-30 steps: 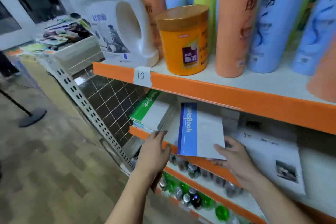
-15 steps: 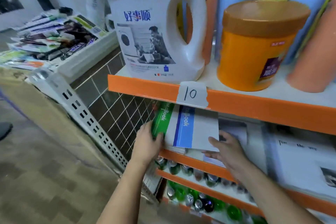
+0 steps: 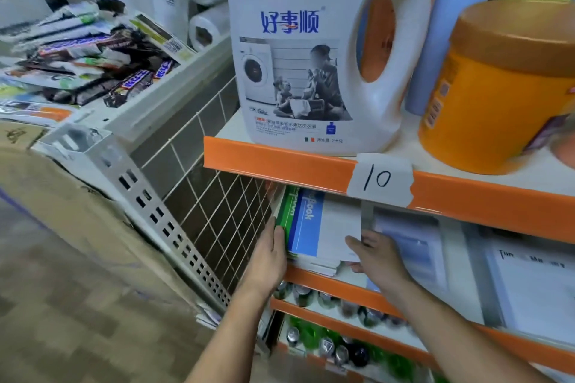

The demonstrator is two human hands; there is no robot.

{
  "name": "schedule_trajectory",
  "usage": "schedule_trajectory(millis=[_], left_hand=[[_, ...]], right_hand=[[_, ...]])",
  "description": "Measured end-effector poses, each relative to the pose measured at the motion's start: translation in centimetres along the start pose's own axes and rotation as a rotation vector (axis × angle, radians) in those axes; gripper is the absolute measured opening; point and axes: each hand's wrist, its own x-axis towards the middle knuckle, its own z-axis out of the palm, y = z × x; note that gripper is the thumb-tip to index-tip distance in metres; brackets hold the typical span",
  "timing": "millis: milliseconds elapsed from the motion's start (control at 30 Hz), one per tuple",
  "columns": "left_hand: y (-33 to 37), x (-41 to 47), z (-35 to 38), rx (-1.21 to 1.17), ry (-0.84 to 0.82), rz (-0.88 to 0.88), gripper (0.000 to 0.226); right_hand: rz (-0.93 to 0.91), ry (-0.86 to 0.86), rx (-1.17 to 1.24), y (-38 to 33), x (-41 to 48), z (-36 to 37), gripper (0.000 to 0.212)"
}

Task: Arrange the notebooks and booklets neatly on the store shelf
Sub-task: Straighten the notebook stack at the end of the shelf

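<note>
Squaring notebooks at lower centre: left hand (image 3: 269,253) lies flat against the green notebook (image 3: 287,214) spine; right hand (image 3: 378,258) pinches the blue notebook (image 3: 306,227) by its right corner, long axis pointing into the shelf (image 3: 317,283).

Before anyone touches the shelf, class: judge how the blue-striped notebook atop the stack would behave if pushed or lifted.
The blue-striped notebook looks thin and soft-covered, so it would probably sag from the corner the right hand pinches. Lying on a smooth stack, it likely slides easily; the left hand braces the stack's edge.
</note>
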Motion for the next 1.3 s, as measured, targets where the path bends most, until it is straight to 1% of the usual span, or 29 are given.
schedule_trajectory(millis=[100,167,200,233,300,333,367,400,467,500,567,667,733,767,867,933,1000,1067,1167,1233,1300], left_hand=[[-0.6,0.1,-0.2,-0.004,-0.019,0.0,0.058],[-0.9,0.3,-0.2,0.004,-0.027,0.013,0.058],[-0.7,0.3,-0.3,-0.005,-0.033,0.026,0.053],[-0.8,0.3,-0.4,-0.011,-0.034,0.043,0.047],[-0.6,0.3,-0.4,-0.003,-0.046,0.053,0.033],[-0.7,0.4,-0.5,0.002,-0.048,0.053,0.033],[-0.7,0.4,-0.5,0.011,-0.052,0.053,0.036],[-0.8,0.4,-0.6,0.026,-0.054,0.048,0.035],[-0.7,0.3,-0.8,0.05,-0.057,0.06,0.021],[-0.6,0.3,-0.8,0.05,-0.052,0.063,0.02],[-0.4,0.1,-1.0,0.049,-0.054,0.057,0.021],[-0.2,0.1,-1.1,0.024,-0.064,0.047,0.026],[0.0,0.0,-1.2,0.02,-0.078,0.057,0.034],[0.1,0.0,-1.3,0.013,-0.084,0.055,0.037],[0.2,-0.1,-1.4,0.009,-0.102,0.042,0.031],[0.4,-0.2,-1.6,0.016,-0.102,0.028,0.036],[0.8,-0.5,-1.9,0.0,-0.08,-0.001,0.045],[1.2,-0.8,-2.3,-0.01,-0.018,-0.01,0.05],[2.0,-1.2,-2.6,0.025,0.073,0.085,0.047],[2.5,-1.6,-2.4,0.078,0.097,0.155,0.045],[2.9,-1.9,-1.7,0.144,0.088,0.213,0.047]], right_hand=[[-0.016,0.016,-0.053,-0.1,0.2,0.6,0.021],[-0.034,0.03,-0.078,0.0,0.1,0.9,0.037],[-0.035,0.033,-0.104,0.1,0.1,1.0,0.042],[-0.031,0.029,-0.12,0.2,0.1,1.1,0.04],[-0.033,0.016,-0.149,0.5,0.4,1.4,0.028],[-0.055,0.007,-0.158,0.5,0.4,1.7,0.027],[-0.074,0.005,-0.173,0.6,0.5,1.9,0.027],[-0.081,0.006,-0.196,0.8,0.6,2.0,0.029],[-0.109,0.001,-0.256,1.1,0.8,2.3,0.036],[-0.123,0.001,-0.291,1.2,0.8,2.4,0.041],[-0.141,0.014,-0.367,1.3,0.9,2.3,0.045],[-0.151,0.013,-0.465,0.5,0.5,2.4,0.033],[-0.142,0.019,-0.502,0.2,0.4,2.5,0.026],[-0.135,0.004,-0.505,0.2,0.3,2.5,0.024],[-0.118,-0.059,-0.469,0.1,-0.1,2.2,0.034],[-0.118,-0.095,-0.455,0.2,-0.4,1.7,0.035],[-0.116,-0.106,-0.44,0.3,-0.6,1.2,0.029],[-0.136,-0.093,-0.429,-0.1,-1.1,0.7,0.022],[-0.145,-0.061,-0.404,-0.8,-2.3,-0.3,0.037],[-0.133,-0.032,-0.415,-0.9,-2.9,-1.4,0.052],[-0.131,-0.002,-0.468,-0.7,-3.5,-2.7,0.059]])
